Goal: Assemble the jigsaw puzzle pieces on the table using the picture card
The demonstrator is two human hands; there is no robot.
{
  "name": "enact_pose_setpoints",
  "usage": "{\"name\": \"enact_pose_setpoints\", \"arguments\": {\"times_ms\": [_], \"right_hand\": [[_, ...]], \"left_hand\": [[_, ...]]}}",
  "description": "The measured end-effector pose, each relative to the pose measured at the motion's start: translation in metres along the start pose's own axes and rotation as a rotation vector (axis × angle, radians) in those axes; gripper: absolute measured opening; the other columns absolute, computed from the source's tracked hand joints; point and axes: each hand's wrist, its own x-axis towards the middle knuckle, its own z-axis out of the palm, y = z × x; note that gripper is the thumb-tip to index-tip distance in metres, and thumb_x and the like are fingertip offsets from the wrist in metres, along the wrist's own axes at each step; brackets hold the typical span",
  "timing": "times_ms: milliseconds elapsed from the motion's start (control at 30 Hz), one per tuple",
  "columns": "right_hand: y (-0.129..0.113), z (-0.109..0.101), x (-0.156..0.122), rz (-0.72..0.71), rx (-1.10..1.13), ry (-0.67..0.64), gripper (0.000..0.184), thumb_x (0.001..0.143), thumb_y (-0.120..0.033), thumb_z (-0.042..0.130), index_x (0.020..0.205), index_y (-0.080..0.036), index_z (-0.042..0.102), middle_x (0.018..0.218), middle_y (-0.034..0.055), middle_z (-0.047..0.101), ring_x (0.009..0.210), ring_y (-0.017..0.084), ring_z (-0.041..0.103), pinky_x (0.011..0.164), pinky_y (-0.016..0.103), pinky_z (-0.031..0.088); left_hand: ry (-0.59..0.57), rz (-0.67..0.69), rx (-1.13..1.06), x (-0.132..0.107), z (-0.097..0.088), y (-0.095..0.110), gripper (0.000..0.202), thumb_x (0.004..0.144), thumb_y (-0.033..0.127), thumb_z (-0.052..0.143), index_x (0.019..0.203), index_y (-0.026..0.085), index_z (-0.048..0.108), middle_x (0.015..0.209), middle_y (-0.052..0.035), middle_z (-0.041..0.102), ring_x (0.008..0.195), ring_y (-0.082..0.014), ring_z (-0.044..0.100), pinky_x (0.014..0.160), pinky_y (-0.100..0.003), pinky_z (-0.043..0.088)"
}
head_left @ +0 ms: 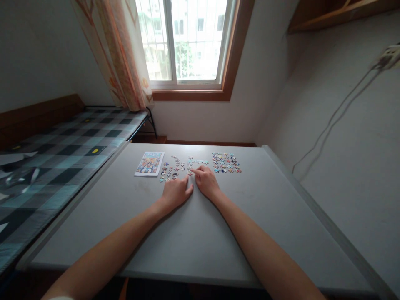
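My left hand (176, 191) rests on the table with its index fingertip at the lower end of a small joined strip of jigsaw pieces (189, 171). Its thumb stands apart; the other fingers are partly hidden. My right hand (205, 180) reaches to the same strip from the right, index finger stretched out and touching or nearly touching it. No piece shows lifted in either hand. A joined light-blue row of jigsaw pieces (200, 162) runs rightward from the strip's upper part. Loose jigsaw pieces (165, 171) lie scattered left of the strip, some close to my left hand.
A larger group of jigsaw pieces (226, 162) lies to the right. A printed picture sheet (149, 163) lies at the left on the grey table (187, 241). Beside the table stand a bed with a checked cover (78, 141) and a wall with a hanging cable (331, 118).
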Motion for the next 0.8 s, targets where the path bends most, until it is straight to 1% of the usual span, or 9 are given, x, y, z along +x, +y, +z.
{"name": "enact_pose_setpoints", "arguments": {"times_ms": [67, 167, 300, 433, 533, 700, 800], "right_hand": [[0.0039, 0.0014, 0.0007, 0.029, 0.096, 0.029, 0.033, 0.083, -0.009, 0.046, 0.104, -0.023, 0.068, 0.088, 0.0049, 0.059, 0.087, 0.017, 0.052, 0.083, 0.029, 0.040], [0.0068, 0.0029, 0.0013, 0.060, 0.167, 0.044, 0.028, 0.083, -0.010, 0.048, 0.098, -0.019, 0.069, 0.086, 0.0051, 0.060, 0.085, 0.016, 0.054, 0.083, 0.029, 0.041], [0.0068, 0.0048, 0.0011, 0.060, 0.166, 0.037, 0.024, 0.082, -0.011, 0.050, 0.092, -0.019, 0.071, 0.086, 0.0046, 0.061, 0.088, 0.016, 0.054, 0.085, 0.028, 0.040], [0.0075, 0.0057, 0.0010, 0.057, 0.148, 0.029, 0.023, 0.082, -0.012, 0.051, 0.091, -0.019, 0.071, 0.086, 0.0048, 0.061, 0.088, 0.016, 0.054, 0.086, 0.028, 0.040], [0.0080, 0.0054, 0.0010, 0.045, 0.140, 0.026, 0.025, 0.082, -0.011, 0.051, 0.092, -0.020, 0.071, 0.086, 0.0046, 0.060, 0.087, 0.016, 0.053, 0.085, 0.028, 0.040], [0.0074, 0.0049, 0.0001, 0.027, 0.147, 0.019, 0.028, 0.081, -0.009, 0.050, 0.090, -0.023, 0.072, 0.083, 0.0032, 0.058, 0.085, 0.015, 0.053, 0.084, 0.028, 0.040], [0.0064, 0.0042, -0.0001, 0.027, 0.151, 0.018, 0.027, 0.081, -0.009, 0.050, 0.089, -0.023, 0.072, 0.082, 0.0030, 0.058, 0.085, 0.015, 0.053, 0.083, 0.028, 0.040]], "left_hand": [[0.007, 0.004, 0.006, -0.0001, 0.0015, -0.0007, 0.046, 0.088, 0.048, 0.031, 0.120, 0.024, 0.054, 0.083, -0.0100, 0.068, 0.077, -0.0252, 0.065, 0.069, -0.033, 0.045], [0.016, 0.016, 0.013, -0.0003, 0.0024, -0.0014, 0.046, 0.089, 0.048, 0.031, 0.120, 0.024, 0.053, 0.083, -0.0099, 0.069, 0.076, -0.0248, 0.065, 0.067, -0.032, 0.045], [0.012, 0.014, 0.014, -0.0008, 0.0015, -0.0012, 0.045, 0.089, 0.048, 0.031, 0.119, 0.024, 0.054, 0.084, -0.0096, 0.069, 0.078, -0.0240, 0.065, 0.068, -0.032, 0.044], [0.004, 0.014, 0.012, -0.0009, 0.0004, -0.0010, 0.045, 0.089, 0.048, 0.032, 0.118, 0.024, 0.055, 0.083, -0.0093, 0.069, 0.078, -0.0238, 0.065, 0.069, -0.032, 0.045], [0.019, 0.018, 0.014, -0.0011, 0.0002, -0.0005, 0.045, 0.089, 0.048, 0.032, 0.117, 0.024, 0.056, 0.082, -0.0095, 0.069, 0.076, -0.0239, 0.065, 0.067, -0.032, 0.045], [0.043, -0.017, 0.017, -0.0013, 0.0003, 0.0020, 0.047, 0.089, 0.047, 0.032, 0.126, 0.025, 0.050, 0.082, -0.0097, 0.069, 0.075, -0.0240, 0.065, 0.067, -0.032, 0.045], [0.039, -0.020, 0.001, -0.0009, 0.0003, 0.0022, 0.047, 0.089, 0.047, 0.032, 0.127, 0.025, 0.049, 0.083, -0.0102, 0.069, 0.076, -0.0247, 0.065, 0.068, -0.033, 0.045]]}}
